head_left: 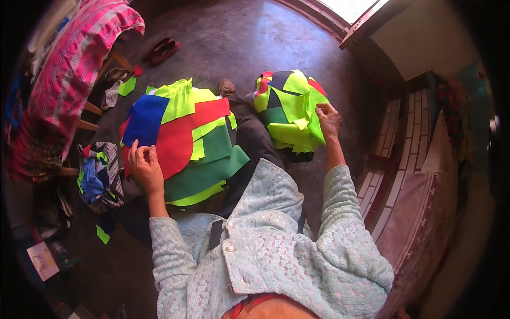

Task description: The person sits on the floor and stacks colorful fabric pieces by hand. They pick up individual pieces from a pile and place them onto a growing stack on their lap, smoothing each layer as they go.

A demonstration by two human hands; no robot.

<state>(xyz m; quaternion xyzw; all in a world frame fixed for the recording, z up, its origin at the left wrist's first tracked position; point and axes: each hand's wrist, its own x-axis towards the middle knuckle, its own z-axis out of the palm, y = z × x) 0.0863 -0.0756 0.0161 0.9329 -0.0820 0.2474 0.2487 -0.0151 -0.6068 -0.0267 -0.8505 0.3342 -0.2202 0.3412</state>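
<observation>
Two heaps of cut fabric pieces lie in front of me, on either side of my outstretched dark-trousered leg (254,130). In the larger left heap are a blue piece (146,118), a big red piece (176,139) and dark green pieces (204,165). My left hand (145,169) rests at this heap's left side, fingers apart, by the lower edge of the blue piece. The smaller right heap holds mostly neon yellow-green fabric (291,106) with some red, navy and green. My right hand (329,121) pinches the edge of a neon yellow-green fabric piece (314,118) on its right side.
On the left, a checked cloth bundle (114,178) holds scraps, near a pink plaid cloth (69,80) draped over furniture. A dark red shoe (161,51) lies on the grey floor. Slatted furniture (406,138) stands at right, and a doorway is at the far top.
</observation>
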